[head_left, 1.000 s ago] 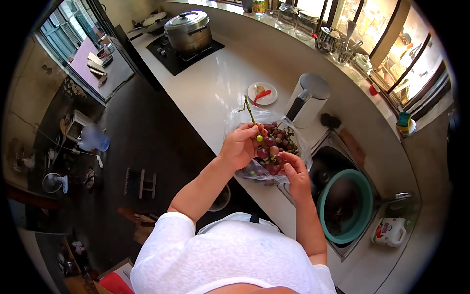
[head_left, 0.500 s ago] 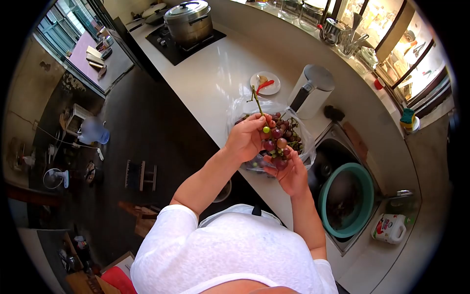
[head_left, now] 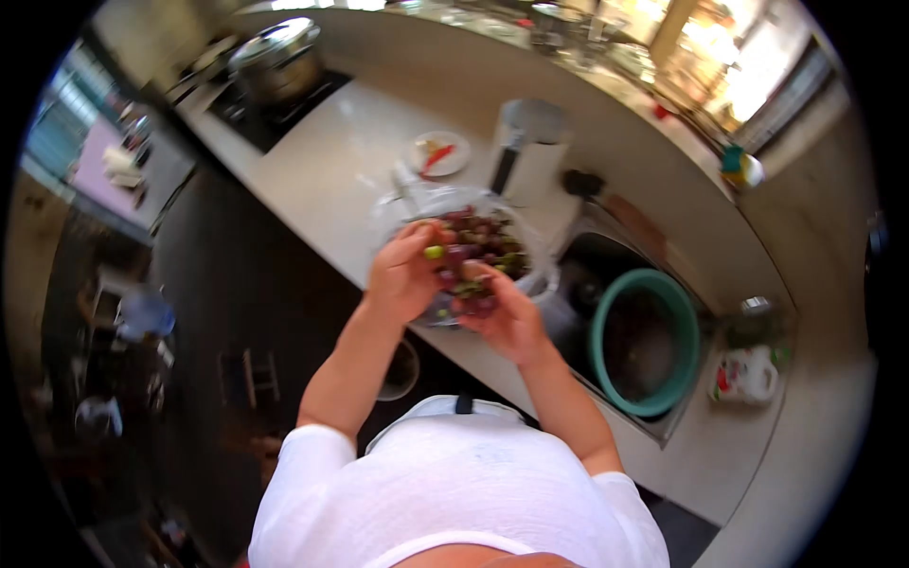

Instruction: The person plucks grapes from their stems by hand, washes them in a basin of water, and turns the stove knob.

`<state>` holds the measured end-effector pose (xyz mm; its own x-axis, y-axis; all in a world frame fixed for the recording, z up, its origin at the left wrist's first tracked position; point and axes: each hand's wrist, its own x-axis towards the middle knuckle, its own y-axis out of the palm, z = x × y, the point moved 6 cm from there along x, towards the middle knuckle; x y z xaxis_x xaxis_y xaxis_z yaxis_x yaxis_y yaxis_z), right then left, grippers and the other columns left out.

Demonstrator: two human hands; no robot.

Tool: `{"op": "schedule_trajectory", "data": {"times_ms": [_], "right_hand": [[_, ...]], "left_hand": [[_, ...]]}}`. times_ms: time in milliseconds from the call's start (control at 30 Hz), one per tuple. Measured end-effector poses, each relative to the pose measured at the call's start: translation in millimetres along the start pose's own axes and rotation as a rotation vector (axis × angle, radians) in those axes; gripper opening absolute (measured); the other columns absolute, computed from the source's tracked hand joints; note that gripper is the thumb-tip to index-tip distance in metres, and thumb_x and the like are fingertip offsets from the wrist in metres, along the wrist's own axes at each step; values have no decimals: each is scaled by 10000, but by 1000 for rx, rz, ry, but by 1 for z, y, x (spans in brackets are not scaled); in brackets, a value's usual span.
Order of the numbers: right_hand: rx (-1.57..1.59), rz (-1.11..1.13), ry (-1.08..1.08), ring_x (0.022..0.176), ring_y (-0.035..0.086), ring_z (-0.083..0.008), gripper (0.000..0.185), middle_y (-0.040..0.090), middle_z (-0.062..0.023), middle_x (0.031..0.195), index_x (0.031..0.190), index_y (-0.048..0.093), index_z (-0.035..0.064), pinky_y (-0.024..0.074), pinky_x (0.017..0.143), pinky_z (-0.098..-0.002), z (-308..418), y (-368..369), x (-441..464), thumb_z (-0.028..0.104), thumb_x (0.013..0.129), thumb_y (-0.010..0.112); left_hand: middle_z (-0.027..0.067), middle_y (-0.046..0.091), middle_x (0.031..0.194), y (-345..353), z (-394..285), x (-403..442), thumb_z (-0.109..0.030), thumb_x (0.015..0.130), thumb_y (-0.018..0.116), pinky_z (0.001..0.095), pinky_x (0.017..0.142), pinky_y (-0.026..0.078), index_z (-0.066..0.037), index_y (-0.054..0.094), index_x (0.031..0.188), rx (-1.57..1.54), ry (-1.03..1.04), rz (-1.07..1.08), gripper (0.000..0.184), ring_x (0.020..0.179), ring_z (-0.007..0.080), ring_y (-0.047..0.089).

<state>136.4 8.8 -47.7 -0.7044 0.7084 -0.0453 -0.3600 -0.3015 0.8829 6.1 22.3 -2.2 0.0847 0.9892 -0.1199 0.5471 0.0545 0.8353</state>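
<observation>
Slightly blurred, my left hand (head_left: 405,272) is closed on the upper part of a bunch of grapes (head_left: 457,268), near a green grape. My right hand (head_left: 508,317) cups the lower end of the same bunch, its fingers curled round the grapes. Behind and under both hands lies a clear plastic bag (head_left: 533,248) holding more dark red grapes (head_left: 488,237) on the counter. The bag's near side is partly hidden by my hands.
A white plate (head_left: 454,163) with a red chili is beyond the bag, beside a kettle (head_left: 532,142). To the right, a teal basin (head_left: 598,346) stands in the sink. A pot (head_left: 276,71) sits on the stove; a white jug (head_left: 748,376) stands far right.
The whole view has swung, so the counter, bag and basin appear further left and the picture is blurred. Both hands have moved with the bunch, still holding it over the bag.
</observation>
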Motion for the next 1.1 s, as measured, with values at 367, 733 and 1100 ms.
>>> {"op": "schedule_trajectory", "data": {"times_ms": [367,733,1100], "right_hand": [[-8,-11,-32,972,575,-247,415,507,-81,1168,1269,361,70,506,776,-402,2,-1,-8,274,919,447],[-77,-49,-24,1018,548,-279,469,494,-88,1190,1289,384,109,468,835,-412,0,-5,-9,350,893,459],[24,-78,25,994,568,-246,383,540,-29,1118,1229,449,147,494,784,-410,-4,-6,-3,366,916,421]], "left_hand": [[32,573,921,-4,6,-2,-186,908,440,368,783,488,-95,514,980,12,15,0,138,872,179,576],[17,560,902,-3,8,-1,-184,890,458,334,767,473,-99,509,980,86,28,-39,134,840,156,553],[90,570,903,12,6,-8,-99,873,490,320,808,439,-28,542,932,228,134,75,106,895,203,560]]}}
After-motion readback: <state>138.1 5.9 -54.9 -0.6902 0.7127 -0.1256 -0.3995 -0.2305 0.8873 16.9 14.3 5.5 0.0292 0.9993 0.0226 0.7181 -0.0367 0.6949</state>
